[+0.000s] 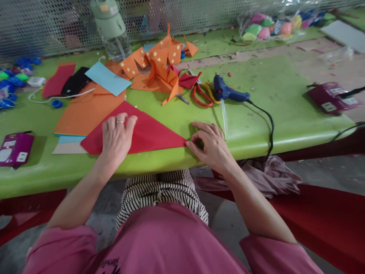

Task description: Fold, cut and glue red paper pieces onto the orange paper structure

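A red sheet of paper [151,131], folded into a triangle, lies on the green table [159,163] near its front edge. My left hand [117,135] rests on the left part of the red paper, fingers bent downward, a ring on one finger. At the paper's right corner, my right hand [210,144] pinches the tip between thumb and index finger. Orange sheets [88,112] lie under and beside the paper's left side, with a light blue sheet [108,78] on top of them. Folded orange paper pieces [164,76] sit behind the red paper.
A blue glue gun [229,91] and red-handled scissors [202,97] lie behind my right hand. A bottle [112,32] stands at the back. Purple boxes [17,149] sit at both sides. A black cord [269,118] hangs over the front edge.
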`<state>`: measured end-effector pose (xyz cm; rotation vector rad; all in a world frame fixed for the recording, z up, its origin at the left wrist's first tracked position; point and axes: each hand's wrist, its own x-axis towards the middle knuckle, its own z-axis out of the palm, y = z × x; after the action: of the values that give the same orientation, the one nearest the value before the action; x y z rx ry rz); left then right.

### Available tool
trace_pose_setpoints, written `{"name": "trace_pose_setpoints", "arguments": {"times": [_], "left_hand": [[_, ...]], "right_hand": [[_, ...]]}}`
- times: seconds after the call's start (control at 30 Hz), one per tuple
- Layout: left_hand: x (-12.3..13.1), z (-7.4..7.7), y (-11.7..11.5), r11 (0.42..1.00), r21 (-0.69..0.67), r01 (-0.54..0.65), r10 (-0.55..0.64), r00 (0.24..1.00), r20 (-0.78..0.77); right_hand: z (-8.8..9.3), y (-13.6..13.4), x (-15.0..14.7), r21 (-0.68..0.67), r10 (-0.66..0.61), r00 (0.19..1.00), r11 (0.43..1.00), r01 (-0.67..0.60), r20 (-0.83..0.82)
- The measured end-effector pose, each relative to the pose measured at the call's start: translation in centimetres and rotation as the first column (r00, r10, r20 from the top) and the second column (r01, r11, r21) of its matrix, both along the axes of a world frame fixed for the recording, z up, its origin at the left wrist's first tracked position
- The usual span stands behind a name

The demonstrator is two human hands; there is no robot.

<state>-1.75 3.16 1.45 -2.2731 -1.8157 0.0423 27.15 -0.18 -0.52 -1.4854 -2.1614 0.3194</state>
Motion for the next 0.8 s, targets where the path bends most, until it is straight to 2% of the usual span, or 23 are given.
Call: {"name": "trace_pose_setpoints", "arguments": {"times": [0.1, 0.17, 0.27, 0.37, 0.53, 0.67, 0.8], "left_hand": [[-0.3, 0.5, 0.8, 0.966, -0.126, 0.225, -0.231, 0.972, -0.038], [-0.2, 0.9, 1.1, 0.945, -0.185, 0.27, -0.284, 0.957, -0.053], [0.8, 1.5, 0.6, 0.953, -0.182, 0.242, -0.258, 0.964, -0.067], [2.3, 1.9, -0.5, 0.973, -0.16, 0.168, -0.18, 0.982, -0.061], [3.6, 1.9, -1.8, 0.979, -0.185, 0.092, -0.105, 0.992, -0.066], [3.7, 1.9, -1.9, 0.977, -0.203, 0.064, -0.08, 0.994, -0.072], [3.8, 2.0, -1.9, 0.977, -0.206, 0.056, -0.078, 0.992, -0.103]], "right_hand": [[-0.2, 0.0, 0.2, 0.007, 0.019, 1.0, 1.0, -0.019, -0.016], [-0.4, 0.0, 0.5, 0.004, 0.041, 0.998, 0.999, -0.041, -0.037], [-0.4, -0.1, 0.8, -0.002, 0.056, 0.996, 0.998, -0.057, -0.063], [0.0, -0.5, 1.0, -0.003, 0.058, 0.993, 0.998, -0.059, -0.103], [0.5, -1.7, 1.2, 0.03, 0.006, 0.973, 1.0, 0.0, -0.23], [0.1, -2.1, 1.1, 0.107, 0.059, 0.989, 0.993, -0.045, -0.136], [-0.2, -2.2, 0.2, 0.197, 0.115, 0.993, 0.973, -0.121, 0.042]]}}
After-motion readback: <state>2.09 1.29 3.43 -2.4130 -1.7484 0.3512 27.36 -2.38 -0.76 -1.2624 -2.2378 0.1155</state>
